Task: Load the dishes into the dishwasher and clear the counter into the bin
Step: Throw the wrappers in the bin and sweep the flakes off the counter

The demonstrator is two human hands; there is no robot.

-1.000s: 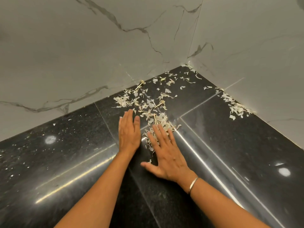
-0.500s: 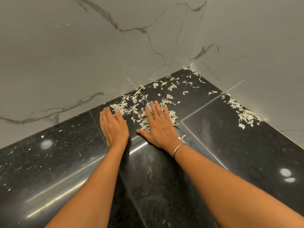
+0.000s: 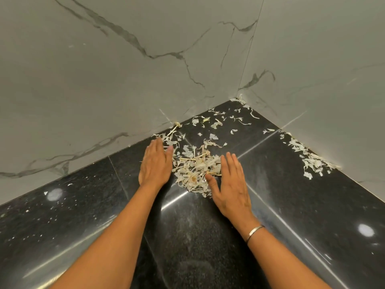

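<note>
We are clearing the black stone counter [image 3: 79,222] of dry papery peelings, and right now we are corralling them between two flat hands.

On the left, our left hand [image 3: 155,163] is lying back up with its fingers straight and together. It is holding nothing, and its fingertips are reaching the loose flakes beside the marble wall [image 3: 104,80]. We are judging it best to use this hand as a fence, pressing it flush to the stone so the thin skins are not slipping underneath.

Just to its right, the pile of peelings [image 3: 195,170] is sitting between both hands, with a few pale stalks [image 3: 187,159] mixed in. It looks like very light stuff, so slow, low strokes are probably going to serve better than quick ones that fan it away.

On the pile's right side, our right hand [image 3: 229,184] is likewise spread flat and gripping nothing. Its thumb is touching the heap's near edge, and a bracelet [image 3: 255,232] is sitting on the wrist. Closing both hands inward together should be tightening the heap enough to scoop.

Farther right, scattered flakes [image 3: 216,122] are lying apart from the heap toward the far corner, and a strip of peelings [image 3: 308,159] is hugging the right wall. Both are likely needing their own passes before we are lifting anything.

Neither the bin nor the dishwasher is showing here.
</note>
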